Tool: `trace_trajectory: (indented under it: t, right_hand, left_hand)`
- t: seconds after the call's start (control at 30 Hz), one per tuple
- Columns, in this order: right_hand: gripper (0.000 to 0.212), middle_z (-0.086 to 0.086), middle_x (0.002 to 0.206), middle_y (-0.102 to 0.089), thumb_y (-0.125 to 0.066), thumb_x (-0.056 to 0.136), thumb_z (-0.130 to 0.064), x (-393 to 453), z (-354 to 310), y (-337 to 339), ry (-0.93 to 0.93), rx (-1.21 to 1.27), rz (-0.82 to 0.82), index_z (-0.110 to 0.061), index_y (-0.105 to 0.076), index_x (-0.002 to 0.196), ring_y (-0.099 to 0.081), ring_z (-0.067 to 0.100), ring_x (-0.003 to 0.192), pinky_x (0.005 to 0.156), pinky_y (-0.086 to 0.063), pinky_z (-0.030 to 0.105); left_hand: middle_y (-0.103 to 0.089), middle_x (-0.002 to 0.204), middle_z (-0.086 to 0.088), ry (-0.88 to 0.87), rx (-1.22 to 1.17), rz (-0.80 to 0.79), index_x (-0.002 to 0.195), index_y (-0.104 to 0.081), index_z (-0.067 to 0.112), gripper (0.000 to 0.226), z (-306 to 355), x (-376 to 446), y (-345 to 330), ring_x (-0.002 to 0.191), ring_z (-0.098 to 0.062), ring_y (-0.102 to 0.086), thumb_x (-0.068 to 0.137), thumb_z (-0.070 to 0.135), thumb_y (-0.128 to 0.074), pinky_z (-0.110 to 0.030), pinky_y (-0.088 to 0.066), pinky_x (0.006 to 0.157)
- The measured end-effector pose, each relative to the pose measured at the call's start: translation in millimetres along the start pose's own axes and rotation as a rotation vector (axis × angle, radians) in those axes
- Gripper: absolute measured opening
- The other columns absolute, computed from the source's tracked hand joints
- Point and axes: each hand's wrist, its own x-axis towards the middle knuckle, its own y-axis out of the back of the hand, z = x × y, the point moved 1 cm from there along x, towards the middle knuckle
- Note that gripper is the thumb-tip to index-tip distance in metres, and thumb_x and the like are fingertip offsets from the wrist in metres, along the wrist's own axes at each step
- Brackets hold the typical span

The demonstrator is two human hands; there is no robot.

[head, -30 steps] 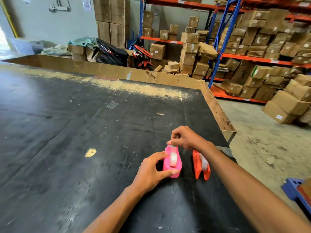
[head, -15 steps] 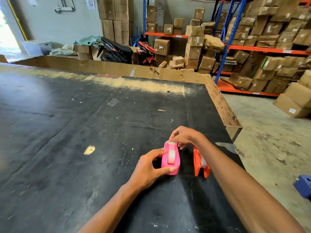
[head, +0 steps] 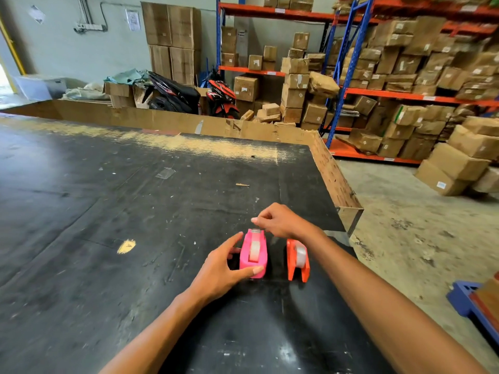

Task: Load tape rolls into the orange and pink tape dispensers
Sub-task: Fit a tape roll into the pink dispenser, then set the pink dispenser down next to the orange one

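Near the black table's (head: 135, 211) right edge, the left hand (head: 221, 268) clasps the pink dispenser (head: 253, 255); the right hand (head: 278, 222) pinches tape at its far end. The orange dispenser (head: 297, 257) stands just right. Open tabletop spreads left.

Pink dispenser (head: 253, 254), whitish translucent tape roll (head: 254, 249) inside. Just right of pink dispenser: orange dispenser (head: 297, 261), roll similarly pale. Table (head: 108, 211) black (scuffed, white flecks), yellow-tan patch (head: 126, 246) left of pink dispenser, tan worn strip along far edge.
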Motion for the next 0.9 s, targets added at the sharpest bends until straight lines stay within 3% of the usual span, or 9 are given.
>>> trace_trajectory:
  t: [0.07, 0.1, 0.2, 0.37, 0.43, 0.5, 0.63, 0.77, 0.9]
  right_hand:
    - [0.036, 0.003, 0.056, -0.056, -0.056, 0.091, -0.032, -14, -3, 9, 0.022, 0.015, 0.058, -0.019, -0.061, 0.057, -0.048, 0.014, 0.057, 0.061, -0.042, 0.032]
    - [0.028, 0.006, 0.069, -0.068, -0.057, 0.090, -0.032, -24, -3, 14, 0.032, 0.018, 0.076, -0.017, -0.071, 0.071, -0.058, 0.014, 0.067, 0.067, -0.047, 0.033]
    - [0.027, 0.009, 0.096, -0.075, -0.059, 0.090, -0.032, -56, -5, 26, 0.054, 0.008, 0.099, -0.011, -0.074, 0.099, -0.066, 0.018, 0.089, 0.082, -0.051, 0.035]
    - [0.023, 0.004, 0.085, -0.072, -0.060, 0.089, -0.031, -133, -7, 34, 0.060, 0.017, 0.139, -0.014, -0.074, 0.096, -0.062, 0.013, 0.075, 0.070, -0.049, 0.029]
    - [0.022, 0.002, 0.079, -0.070, -0.061, 0.089, -0.031, -162, -3, 33, 0.028, -0.002, 0.121, -0.014, -0.074, 0.094, -0.056, 0.009, 0.066, 0.064, -0.044, 0.027]
    - [0.020, -0.004, 0.078, -0.068, -0.062, 0.088, -0.030, -193, 0, 28, -0.016, -0.056, 0.062, -0.016, -0.075, 0.096, -0.056, 0.004, 0.065, 0.066, -0.045, 0.024]
    - [0.028, 0.003, 0.100, -0.072, -0.064, 0.086, -0.036, -248, 13, 17, -0.168, -0.173, -0.046, -0.017, -0.071, 0.105, -0.064, 0.014, 0.088, 0.084, -0.051, 0.031]
    - [0.050, 0.001, 0.110, -0.061, -0.068, 0.080, -0.043, -293, 21, -4, -0.370, -0.219, -0.115, -0.022, -0.057, 0.124, -0.058, 0.016, 0.096, 0.088, -0.048, 0.031]
    - [0.036, -0.003, 0.101, -0.062, -0.072, 0.077, -0.035, -315, 17, -34, -0.370, -0.274, -0.021, -0.024, -0.061, 0.109, -0.057, 0.017, 0.094, 0.081, -0.047, 0.031]
  left_hand:
    - [-0.049, 0.137, 0.013, 0.009, 0.011, 0.041, 0.145, -0.034, 0.024, 0.092, 3, -4, 2, 0.124, -0.004, -0.050, 0.067, 0.039, -0.082, -0.025, -0.038, 0.107]
    - [-0.045, 0.143, 0.009, -0.007, 0.039, 0.078, 0.145, -0.034, 0.022, 0.092, 6, -7, 4, 0.129, -0.008, -0.046, 0.068, 0.039, -0.081, -0.029, -0.037, 0.110]
    - [-0.043, 0.149, 0.002, -0.076, 0.126, 0.178, 0.141, -0.041, 0.020, 0.079, 17, -17, 10, 0.136, -0.015, -0.041, 0.073, 0.038, -0.077, -0.041, -0.035, 0.114]
    - [-0.058, 0.130, 0.002, -0.224, 0.187, 0.205, 0.122, -0.062, 0.016, 0.053, 49, -52, 7, 0.124, -0.014, -0.050, 0.074, 0.037, -0.074, -0.028, -0.037, 0.106]
    - [-0.067, 0.105, 0.008, -0.265, 0.166, 0.131, 0.104, -0.071, 0.016, 0.042, 58, -67, 0, 0.103, -0.011, -0.060, 0.072, 0.043, -0.069, -0.025, -0.044, 0.093]
    - [-0.070, 0.095, 0.010, -0.293, 0.164, -0.015, 0.099, -0.073, 0.017, 0.033, 65, -82, -12, 0.093, -0.010, -0.065, 0.074, 0.038, -0.071, -0.029, -0.051, 0.088]
    - [-0.068, 0.119, 0.002, -0.344, 0.309, -0.300, 0.117, -0.066, 0.018, 0.042, 70, -102, -39, 0.111, -0.012, -0.060, 0.082, 0.040, -0.068, -0.030, -0.046, 0.100]
    - [-0.061, 0.129, 0.005, -0.380, 0.417, -0.486, 0.130, -0.055, 0.024, 0.061, 64, -118, -56, 0.120, -0.012, -0.051, 0.077, 0.054, -0.065, -0.030, -0.042, 0.103]
    - [-0.061, 0.119, 0.004, -0.470, 0.551, -0.546, 0.125, -0.057, 0.028, 0.053, 56, -130, -62, 0.116, -0.014, -0.048, 0.078, 0.052, -0.065, -0.036, -0.045, 0.097]
